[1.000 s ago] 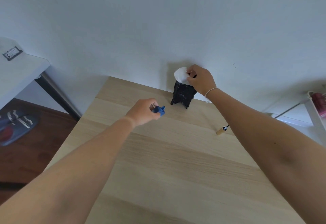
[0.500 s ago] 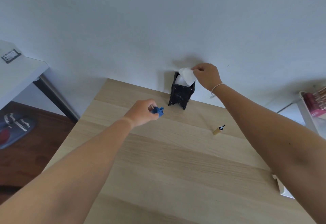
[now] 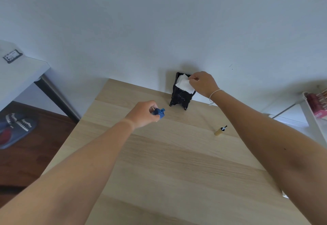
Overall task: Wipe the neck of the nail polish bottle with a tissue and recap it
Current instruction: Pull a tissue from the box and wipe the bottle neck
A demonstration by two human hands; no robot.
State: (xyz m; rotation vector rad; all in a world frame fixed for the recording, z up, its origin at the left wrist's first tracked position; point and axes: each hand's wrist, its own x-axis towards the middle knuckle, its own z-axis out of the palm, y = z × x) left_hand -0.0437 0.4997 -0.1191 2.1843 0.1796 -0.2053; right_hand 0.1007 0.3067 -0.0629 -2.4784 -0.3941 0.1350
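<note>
My left hand [image 3: 143, 112] grips a small blue nail polish bottle [image 3: 158, 112] above the wooden table [image 3: 168, 171]; its open neck points to the right. Farther back, my right hand [image 3: 203, 83] pinches a white tissue [image 3: 184, 83] that sticks out of a black tissue holder [image 3: 180, 95] standing by the wall. The bottle's gold cap [image 3: 219, 131], with its black brush showing, lies on its side on the table to the right, under my right forearm.
A white side table [image 3: 19, 76] with a dark leg stands at the left. Slippers [image 3: 16, 127] lie on the dark floor. A white rack [image 3: 313, 116] holding pink items is at the right edge. The wall rises just behind the tissue holder.
My right hand has shifted to the right side of the holder and drawn the tissue farther out. My left hand keeps the blue bottle in nearly the same spot.
</note>
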